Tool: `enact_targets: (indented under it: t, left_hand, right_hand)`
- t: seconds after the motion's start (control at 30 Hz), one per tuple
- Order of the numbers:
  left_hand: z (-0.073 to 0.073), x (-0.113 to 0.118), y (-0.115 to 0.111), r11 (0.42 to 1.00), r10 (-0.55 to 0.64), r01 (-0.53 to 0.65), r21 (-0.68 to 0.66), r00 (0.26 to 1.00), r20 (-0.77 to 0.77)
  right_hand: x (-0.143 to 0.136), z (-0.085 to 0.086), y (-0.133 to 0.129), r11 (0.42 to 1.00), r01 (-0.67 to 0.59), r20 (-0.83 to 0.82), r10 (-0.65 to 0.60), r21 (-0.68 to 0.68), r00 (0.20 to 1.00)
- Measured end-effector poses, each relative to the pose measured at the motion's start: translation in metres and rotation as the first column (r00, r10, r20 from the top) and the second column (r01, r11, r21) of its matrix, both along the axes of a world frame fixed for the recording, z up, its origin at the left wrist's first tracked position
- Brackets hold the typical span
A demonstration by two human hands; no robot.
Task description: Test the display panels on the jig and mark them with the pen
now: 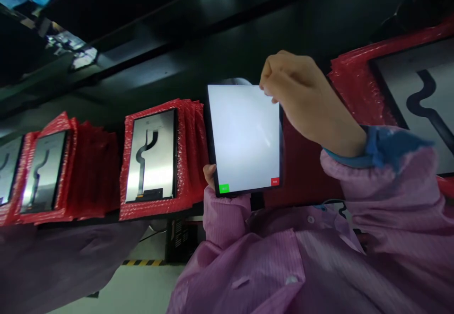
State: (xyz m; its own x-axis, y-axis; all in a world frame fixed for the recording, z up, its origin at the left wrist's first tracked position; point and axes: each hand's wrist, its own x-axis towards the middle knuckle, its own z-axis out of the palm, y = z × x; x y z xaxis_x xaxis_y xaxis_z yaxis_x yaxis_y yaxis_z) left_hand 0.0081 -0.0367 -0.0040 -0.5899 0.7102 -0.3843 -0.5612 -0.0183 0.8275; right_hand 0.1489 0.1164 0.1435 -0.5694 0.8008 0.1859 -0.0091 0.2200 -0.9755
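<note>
A lit tablet-sized screen (244,136) shows plain white, with a green box at its lower left and a red box at its lower right. My left hand (210,176) grips the screen's lower left edge; its thumb shows at the side and the other fingers are hidden behind. Over the screen's upper right corner, my right hand (296,89) is closed with the fingertips pinched together. Whether those fingertips hold anything is too small to tell. A blue band circles the right wrist.
Display panels with dark flex cables lie on stacked red bubble wrap (187,162) to the left, and on more red wrap (365,82) at the right. A purple-grey garment (64,266) of another person shows at lower left. Dark equipment spans the back.
</note>
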Motion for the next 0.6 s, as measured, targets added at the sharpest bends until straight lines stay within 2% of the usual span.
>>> enact_targets:
  t: [0.07, 0.1, 0.17, 0.23, 0.33, 0.43, 0.53, 0.6]
  left_hand:
    - [0.002, 0.002, 0.007, 0.987, -0.024, 0.004, 0.162, 0.993, 0.117]
    - [0.002, 0.001, 0.008, 0.975, -0.047, 0.01, 0.224, 0.986, 0.162]
    - [0.003, 0.0, 0.009, 0.958, -0.076, 0.016, 0.287, 0.977, 0.199]
    - [0.003, 0.0, 0.01, 0.952, -0.061, -0.003, 0.307, 0.978, 0.197]
    - [0.008, 0.004, 0.015, 0.95, -0.005, -0.051, 0.308, 0.984, 0.18]
    - [0.017, 0.007, 0.02, 0.957, -0.06, -0.002, 0.29, 0.977, 0.203]
    - [0.024, 0.004, 0.019, 0.983, -0.009, -0.038, 0.18, 0.967, 0.255]
    - [0.025, 0.001, 0.016, 0.995, 0.044, -0.069, 0.073, 0.953, 0.299]
  right_hand:
    - [0.003, -0.001, 0.0, 0.95, 0.069, 0.237, -0.146, 0.304, 0.961]
    - [0.004, -0.002, 0.0, 0.92, 0.07, 0.309, -0.2, 0.386, 0.93]
    - [0.005, -0.004, 0.002, 0.895, 0.024, 0.359, -0.203, 0.445, 0.911]
    - [0.006, -0.004, 0.004, 0.872, -0.064, 0.366, -0.136, 0.485, 0.921]
    - [0.01, 0.005, 0.006, 0.811, -0.244, 0.42, -0.002, 0.532, 0.908]
    - [0.021, 0.016, 0.005, 0.723, -0.397, 0.494, 0.089, 0.565, 0.865]
    - [0.037, 0.018, 0.002, 0.567, -0.461, 0.528, 0.053, 0.683, 0.848]
    - [0.049, 0.014, 0.0, 0.485, -0.441, 0.537, -0.073, 0.755, 0.841]
